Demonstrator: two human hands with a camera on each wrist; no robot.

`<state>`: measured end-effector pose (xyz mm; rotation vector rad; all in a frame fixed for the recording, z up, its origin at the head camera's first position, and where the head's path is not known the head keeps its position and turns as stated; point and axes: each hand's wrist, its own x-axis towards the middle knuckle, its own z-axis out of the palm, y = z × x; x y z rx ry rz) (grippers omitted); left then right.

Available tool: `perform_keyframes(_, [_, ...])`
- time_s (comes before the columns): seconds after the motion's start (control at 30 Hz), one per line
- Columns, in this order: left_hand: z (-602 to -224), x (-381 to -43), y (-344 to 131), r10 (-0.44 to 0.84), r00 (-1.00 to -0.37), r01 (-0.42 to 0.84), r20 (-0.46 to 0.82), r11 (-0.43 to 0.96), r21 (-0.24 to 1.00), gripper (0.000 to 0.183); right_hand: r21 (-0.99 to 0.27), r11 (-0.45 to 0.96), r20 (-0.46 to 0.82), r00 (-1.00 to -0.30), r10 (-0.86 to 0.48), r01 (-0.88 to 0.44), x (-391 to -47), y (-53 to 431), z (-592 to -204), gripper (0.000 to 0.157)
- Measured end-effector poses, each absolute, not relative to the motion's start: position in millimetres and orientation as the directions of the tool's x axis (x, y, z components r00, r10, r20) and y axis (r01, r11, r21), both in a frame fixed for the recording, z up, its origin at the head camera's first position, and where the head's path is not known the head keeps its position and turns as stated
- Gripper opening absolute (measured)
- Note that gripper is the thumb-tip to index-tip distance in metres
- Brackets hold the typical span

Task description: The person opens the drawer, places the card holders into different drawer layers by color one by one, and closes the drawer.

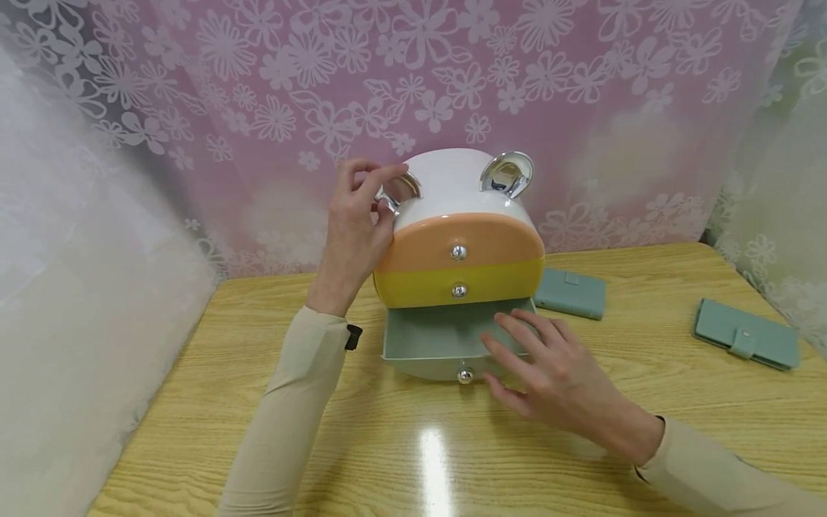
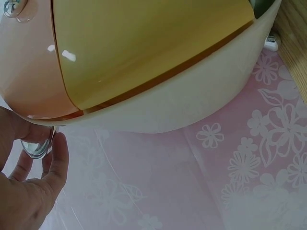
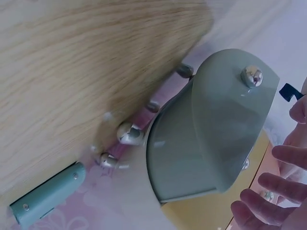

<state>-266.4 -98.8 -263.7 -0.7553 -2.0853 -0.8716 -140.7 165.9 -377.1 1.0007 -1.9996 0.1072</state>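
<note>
A small white drawer cabinet (image 1: 446, 169) with two silver ears stands on the table, with an orange drawer (image 1: 420, 244) above a yellow drawer (image 1: 413, 283), both closed. Its green bottom drawer (image 1: 413, 368) is pulled out, and the part of its inside in view holds nothing. My left hand (image 1: 352, 230) grips the left silver ear (image 1: 405, 188); the left wrist view shows thumb and fingers around this ear (image 2: 36, 148). My right hand (image 1: 562, 380) is at the drawer's right front, fingers spread and holding nothing. Whether its fingertips touch the drawer, I cannot tell.
A green wallet-like case (image 1: 571, 294) lies just right of the cabinet, and a second green case (image 1: 746, 336) with a snap strap lies farther right. Behind the wooden table (image 1: 232, 373) hangs a pink flowered curtain (image 1: 258, 143).
</note>
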Motion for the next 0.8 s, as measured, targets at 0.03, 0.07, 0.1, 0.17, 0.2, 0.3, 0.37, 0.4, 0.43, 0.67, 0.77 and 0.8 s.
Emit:
perform_keyframes(0.03, [-263.8, -266.5, -98.7, 0.227, -0.554, 0.73, 0.801, 0.595, 0.336, 0.049, 0.278, 0.678, 0.739, -0.299, -0.604, -0.681, -141.2, 167.2, -377.0, 0.047])
perform_keyframes(0.07, [-263.7, -266.4, -98.6, 0.227, -0.555, 0.73, 0.8, 0.594, 0.337, 0.049, 0.272, 0.681, 0.746, -0.298, -0.595, -0.68, -141.8, 168.5, -376.9, 0.048])
perform_keyframes(0.1, [-263.8, -266.6, -98.5, 0.227, -0.556, 0.73, 0.8, 0.594, 0.338, 0.049, 0.27, 0.686, 0.752, -0.297, -0.588, -0.676, -142.3, 169.8, -376.5, 0.048])
perform_keyframes(0.17, [-263.8, -266.5, -98.4, 0.226, -0.557, 0.73, 0.799, 0.592, 0.341, 0.049, 0.263, 0.695, 0.768, -0.291, -0.571, -0.669, -143.5, 172.2, -376.1, 0.048])
perform_keyframes(0.2, [-263.8, -266.4, -98.3, 0.225, -0.558, 0.729, 0.799, 0.592, 0.342, 0.049, 0.26, 0.7, 0.772, -0.292, -0.564, -0.665, -143.7, 173.7, -375.7, 0.048])
perform_keyframes(0.3, [-263.9, -266.3, -98.4, 0.223, -0.559, 0.728, 0.798, 0.592, 0.344, 0.049, 0.248, 0.715, 0.776, -0.308, -0.551, -0.654, -144.1, 178.3, -374.7, 0.049])
perform_keyframes(0.37, [-264.0, -266.4, -98.4, 0.223, -0.56, 0.728, 0.798, 0.592, 0.345, 0.049, 0.242, 0.725, 0.774, -0.322, -0.545, -0.645, -144.3, 181.7, -374.2, 0.05])
perform_keyframes(0.4, [-264.2, -266.6, -98.4, 0.222, -0.56, 0.728, 0.798, 0.592, 0.345, 0.049, 0.238, 0.731, 0.771, -0.333, -0.543, -0.64, -144.1, 183.4, -373.7, 0.051])
perform_keyframes(0.43, [-264.4, -266.9, -98.4, 0.223, -0.56, 0.728, 0.798, 0.592, 0.346, 0.049, 0.233, 0.735, 0.769, -0.341, -0.54, -0.636, -144.1, 184.8, -373.4, 0.051])
perform_keyframes(0.67, [-263.6, -266.3, -98.8, 0.226, -0.566, 0.722, 0.793, 0.601, 0.343, 0.048, 0.214, 0.764, 0.767, -0.38, -0.517, -0.609, -142.5, 195.2, -368.9, 0.051])
perform_keyframes(0.77, [-263.4, -266.2, -99.0, 0.227, -0.567, 0.72, 0.792, 0.604, 0.342, 0.048, 0.206, 0.771, 0.78, -0.375, -0.501, -0.602, -142.7, 199.7, -367.1, 0.05])
perform_keyframes(0.8, [-263.5, -266.1, -98.9, 0.228, -0.567, 0.72, 0.792, 0.604, 0.342, 0.048, 0.203, 0.774, 0.784, -0.374, -0.495, -0.6, -142.8, 201.3, -366.9, 0.049])
